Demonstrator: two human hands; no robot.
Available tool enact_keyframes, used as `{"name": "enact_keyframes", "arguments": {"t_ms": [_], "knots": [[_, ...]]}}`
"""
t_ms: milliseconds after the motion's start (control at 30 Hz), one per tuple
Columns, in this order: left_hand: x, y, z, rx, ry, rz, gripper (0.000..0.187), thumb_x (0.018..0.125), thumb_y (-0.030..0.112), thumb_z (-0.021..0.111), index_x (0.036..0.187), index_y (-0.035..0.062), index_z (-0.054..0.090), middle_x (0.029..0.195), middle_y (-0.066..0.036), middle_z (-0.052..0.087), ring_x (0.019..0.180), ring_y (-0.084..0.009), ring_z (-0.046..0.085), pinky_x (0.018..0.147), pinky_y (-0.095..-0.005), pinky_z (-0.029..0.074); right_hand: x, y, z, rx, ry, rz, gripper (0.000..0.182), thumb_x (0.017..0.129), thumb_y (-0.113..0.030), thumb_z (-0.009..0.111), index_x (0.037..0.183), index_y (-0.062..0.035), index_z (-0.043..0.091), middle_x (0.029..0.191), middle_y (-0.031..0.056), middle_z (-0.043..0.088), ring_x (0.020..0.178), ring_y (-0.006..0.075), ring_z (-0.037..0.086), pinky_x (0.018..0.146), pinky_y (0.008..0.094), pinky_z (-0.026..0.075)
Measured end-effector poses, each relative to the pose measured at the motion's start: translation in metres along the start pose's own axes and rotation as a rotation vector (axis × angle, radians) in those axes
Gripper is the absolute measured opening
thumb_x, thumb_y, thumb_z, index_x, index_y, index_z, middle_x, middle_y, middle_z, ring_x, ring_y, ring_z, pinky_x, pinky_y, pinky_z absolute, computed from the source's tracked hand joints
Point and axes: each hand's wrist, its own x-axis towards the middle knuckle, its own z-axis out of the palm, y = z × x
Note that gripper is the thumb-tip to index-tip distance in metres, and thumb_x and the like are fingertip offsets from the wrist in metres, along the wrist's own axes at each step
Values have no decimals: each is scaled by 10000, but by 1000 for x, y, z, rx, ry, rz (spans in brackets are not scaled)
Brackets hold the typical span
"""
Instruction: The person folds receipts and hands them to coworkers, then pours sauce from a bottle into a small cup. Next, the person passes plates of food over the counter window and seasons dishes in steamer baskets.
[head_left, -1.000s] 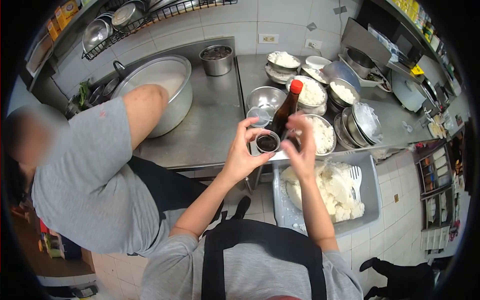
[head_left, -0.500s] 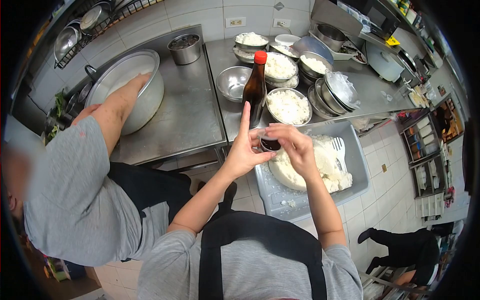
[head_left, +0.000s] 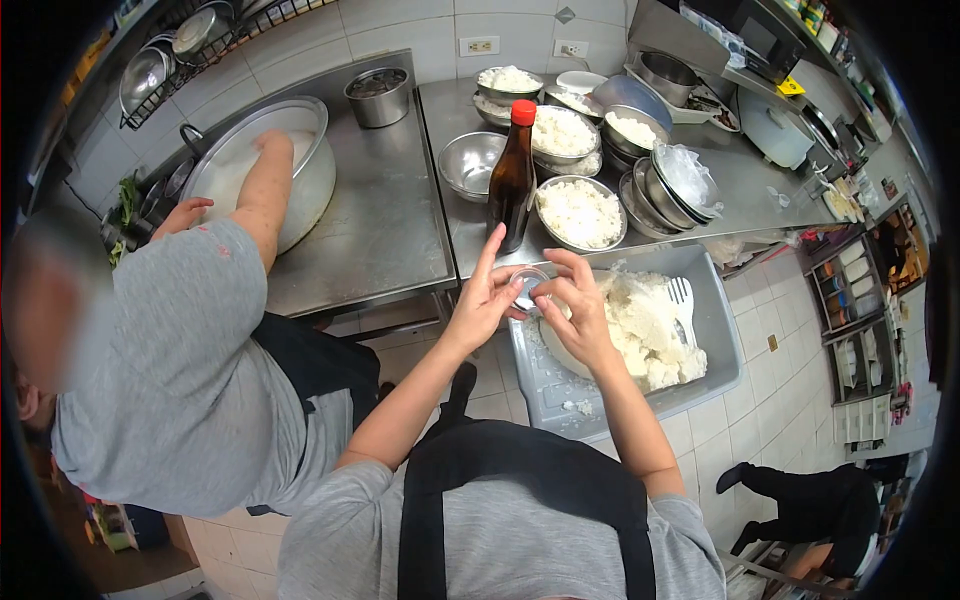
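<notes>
Between my hands is a small clear plastic sauce cup (head_left: pixel 526 290) with its lid across the top. My left hand (head_left: pixel 478 312) grips the cup from the left, index finger stretched up past it. The fingers of my right hand (head_left: pixel 578 312) are bent at the lid's right edge, thumb and fingertip at the rim. Just behind stands a dark brown bottle (head_left: pixel 512 178) with a red cap. Below my hands is a grey plastic bin (head_left: pixel 560 400) of white crumbly food that looks like rice (head_left: pixel 640 320), with a white slotted server (head_left: pixel 683 308) in it.
Metal bowls of white rice (head_left: pixel 580 212) crowd the steel counter, near an empty steel bowl (head_left: pixel 470 165) and stacked bowls (head_left: pixel 665 195). On my left a co-worker (head_left: pixel 165 370) reaches into a large pot (head_left: pixel 315 175). Another person (head_left: pixel 810 510) is at lower right.
The lid, held tilted above the dark sauce, has come down over the cup. My right hand has drawn in to its rim. The co-worker's arm has shifted in the pot.
</notes>
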Motion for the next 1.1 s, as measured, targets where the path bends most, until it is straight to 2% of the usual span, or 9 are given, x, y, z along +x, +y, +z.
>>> {"name": "enact_keyframes", "arguments": {"t_ms": [67,100,133,200,267,300,333,433,1100], "knots": [[1,-11,-1,59,9,9,685,892,108,476,1410,177,33,1180,-173,486,933,-172,561,648,-249,539,-10,5,19,246,214,466,145,742,-77,631,834,12,562,994,131,524,813,203,541,704,316,444],[1,-15,-2,84,11,28,660,893,99,471,1408,165,65,1175,-166,488,926,-166,560,646,-244,537,-15,13,26,242,209,570,197,753,-147,653,801,16,553,830,91,543,633,125,509,534,268,421],[1,-19,-2,107,16,48,635,894,89,466,1406,153,97,1169,-160,490,918,-160,560,644,-240,536,-19,22,27,247,206,572,197,753,-147,653,801,16,553,830,91,543,633,125,509,534,268,421],[1,-25,-2,115,74,64,532,889,77,481,1365,120,247,1114,-120,525,834,-122,581,598,-230,527,-24,34,26,522,-111,958,213,762,-187,649,775,2,549,647,26,520,504,78,460,426,229,372],[3,-31,-7,218,119,-69,417,906,135,463,1298,69,338,1070,-119,530,768,-132,595,550,-229,521,-25,35,34,609,-34,943,208,781,-200,629,754,-12,545,535,-20,479,428,53,419,362,204,325],[3,-33,-7,169,166,-158,329,931,261,414,1120,-3,470,909,-113,573,606,-133,595,460,-232,496,-22,34,35,661,-14,971,207,782,-193,630,740,-13,537,545,-11,489,431,53,427,361,202,330],[4,-35,-9,169,173,-159,329,931,261,414,1120,-3,470,909,-113,573,606,-133,595,460,-232,496,-21,33,38,714,3,999,208,783,-186,630,726,-14,529,555,-2,500,434,53,436,361,200,335],[6,-27,-5,471,226,-207,531,931,440,333,788,-31,531,549,-61,530,410,-143,539,348,-255,420,-23,37,54,759,-1,993,200,791,-173,624,719,-18,520,559,3,503,426,55,441,359,204,339],[20,-59,-15,714,230,-186,543,934,429,311,778,-22,569,517,-98,513,416,-194,536,437,-312,421,-39,61,83,573,119,1036,358,879,-305,487,715,6,548,481,36,478,384,109,453,354,240,348]]}}
